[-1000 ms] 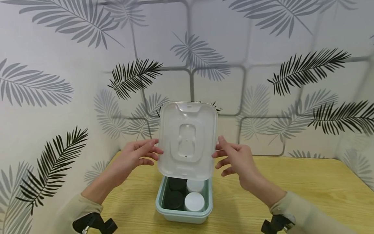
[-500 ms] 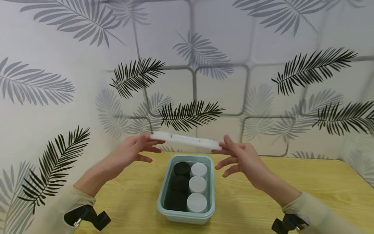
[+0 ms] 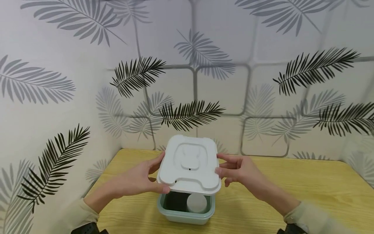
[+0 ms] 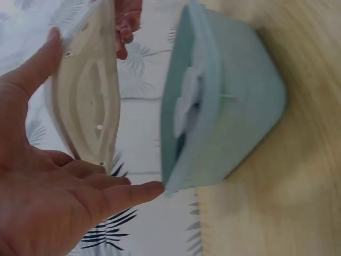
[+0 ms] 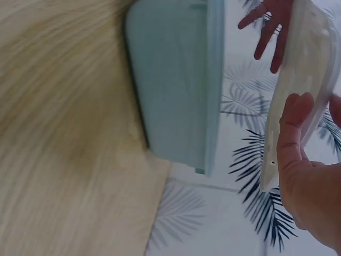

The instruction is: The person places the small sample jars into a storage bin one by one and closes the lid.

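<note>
- Lid (image 3: 189, 169): white plastic, a rounded rectangle with a raised, moulded centre panel and a notched near edge; matte on top, translucent and ribbed on its underside in the left wrist view (image 4: 88, 90); it hangs just above the box, apart from the rim, tilted with its near edge lower
- Left hand (image 3: 140, 178): grips the lid's left edge, thumb curled along the near-left corner, fingers under and beside it; in the wrist view the thumb (image 4: 32, 69) lies against the lid's edge and one fingertip reaches the box's corner
- Right hand (image 3: 238, 170): holds the lid's right edge, fingers narrow and lightly bent round it; in the right wrist view the thumb (image 5: 290, 128) presses the lid's (image 5: 303, 90) side
- Box (image 3: 187, 213): pale green plastic, rectangular with rounded corners and a thick rim, smooth walls; it stands on the table directly under the lid, near the middle, only its near end showing
- Jar (image 3: 197, 203): round with a flat white top, in the box's near-right part; the space left of it is dark and I cannot tell what fills it
- Table (image 3: 292, 195): pale yellow wood grain, smooth, running to the wall at the far and left sides
- Wall (image 3: 263, 48): white, printed with grey and black palm fronds and rounded grey squares
- Sleeves (image 3: 312, 217): cream fabric at both wrists
</note>
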The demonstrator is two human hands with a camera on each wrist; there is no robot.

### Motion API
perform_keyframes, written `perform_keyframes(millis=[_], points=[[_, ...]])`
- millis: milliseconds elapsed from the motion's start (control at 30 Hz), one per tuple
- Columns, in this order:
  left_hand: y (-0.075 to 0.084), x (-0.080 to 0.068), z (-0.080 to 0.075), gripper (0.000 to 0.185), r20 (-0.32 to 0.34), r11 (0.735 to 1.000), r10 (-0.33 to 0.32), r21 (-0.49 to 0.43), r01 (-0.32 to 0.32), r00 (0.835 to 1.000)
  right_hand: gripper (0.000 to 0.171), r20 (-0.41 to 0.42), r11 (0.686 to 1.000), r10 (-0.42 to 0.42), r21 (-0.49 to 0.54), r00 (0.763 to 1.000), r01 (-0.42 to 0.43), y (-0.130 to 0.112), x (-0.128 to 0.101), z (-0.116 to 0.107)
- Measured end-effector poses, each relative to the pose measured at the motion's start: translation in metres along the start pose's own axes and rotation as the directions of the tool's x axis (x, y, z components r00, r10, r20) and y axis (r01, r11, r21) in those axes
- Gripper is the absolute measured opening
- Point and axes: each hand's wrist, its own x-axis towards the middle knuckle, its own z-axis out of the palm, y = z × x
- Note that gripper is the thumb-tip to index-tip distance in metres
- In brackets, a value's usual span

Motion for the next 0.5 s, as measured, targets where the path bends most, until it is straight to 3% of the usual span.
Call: perform_keyframes(millis=[233, 500], points=[[-0.023, 0.001, 0.018, 0.117, -0.046, 0.999, -0.01, 0.047, 0.013, 0.999, 0.079, 0.05, 0.999, -0.003, -0.049, 0.999, 0.006, 0.021, -0.004, 0.006], [-0.04, -0.008, 0.037, 0.12, -0.143, 0.964, -0.047, 0.253, 0.082, 0.989, 0.099, 0.188, 0.994, 0.03, -0.11, 0.982, -0.009, 0.034, -0.005, 0.004]])
